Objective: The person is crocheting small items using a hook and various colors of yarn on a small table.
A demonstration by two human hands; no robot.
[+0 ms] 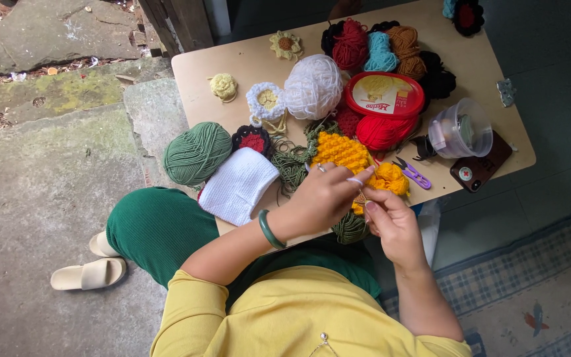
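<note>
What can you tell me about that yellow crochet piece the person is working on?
The yellow crochet piece looks like knobbly, popcorn-textured yarn with dark green edging. It lies on the tan table near its front edge, between the red yarn ball and the white knitted piece. The left hand covers its near end, the right hand pinches beside a bunched yellow part.

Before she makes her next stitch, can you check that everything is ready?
1. Left hand on the yellow crochet piece: ok.
2. Right hand pinching at the work: ok, but hook or needle: cannot tell.
3. Yellow yarn free of tangles: cannot tell.
4. Purple scissors within reach: ok.
5. Green yarn ball fully on the table: not ok, it sits at the edge.
</note>
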